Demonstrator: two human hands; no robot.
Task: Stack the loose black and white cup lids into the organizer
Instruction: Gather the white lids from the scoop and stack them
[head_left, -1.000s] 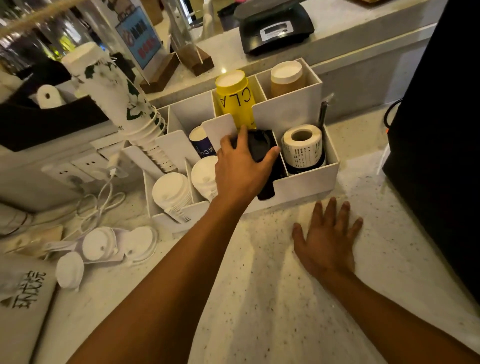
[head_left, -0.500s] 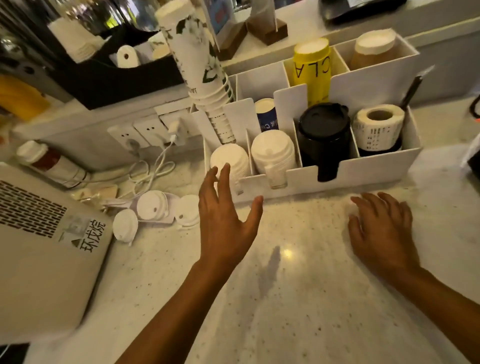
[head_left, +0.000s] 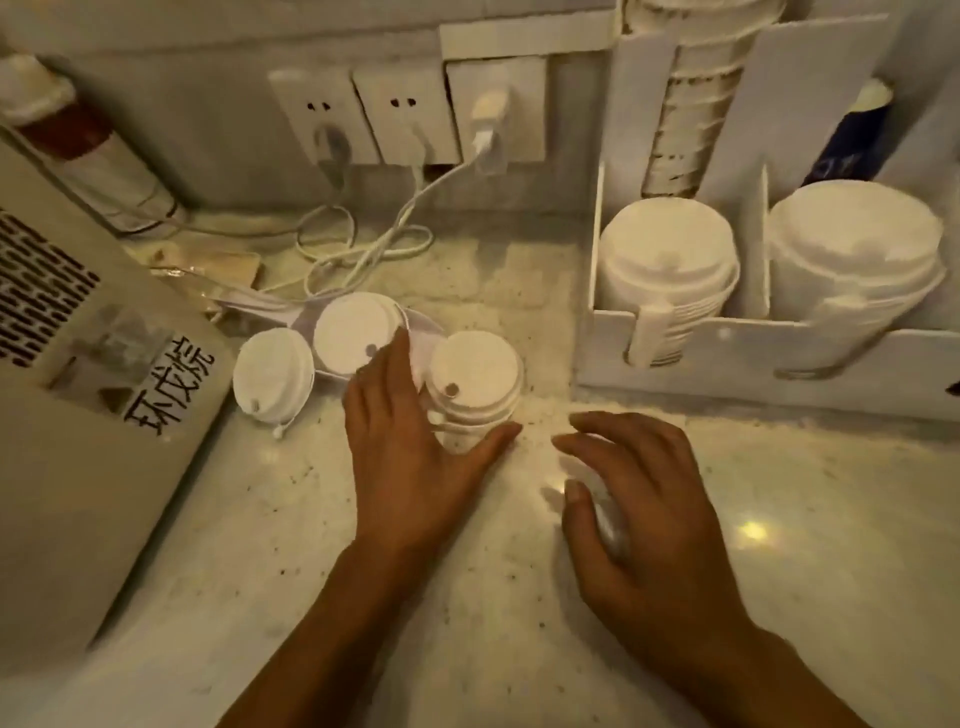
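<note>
Three groups of loose white lids lie on the speckled counter left of the white organizer (head_left: 675, 335). My left hand (head_left: 410, 457) holds the nearest short stack of white lids (head_left: 475, 382), thumb at its front right, fingers along its left side. Behind its fingertips lies another white lid (head_left: 353, 332), and a third white lid (head_left: 270, 374) sits further left. My right hand (head_left: 639, 483) hovers over the counter with loosely bent fingers and holds nothing. Two tall stacks of white lids (head_left: 667, 254) (head_left: 852, 244) fill the organizer's front slots. No black lids are in view.
A beige device with printed characters (head_left: 78, 405) borders the lids on the left. Wall sockets (head_left: 405, 114) with white cables (head_left: 363, 244) run behind them. A sleeve of paper cups (head_left: 691, 104) and a blue cup (head_left: 852, 140) stand in the organizer's rear slots.
The view has swung left and closer to the counter. My left hand went from open in the air to down round the lid stack. My right hand has lifted and curled slightly.
</note>
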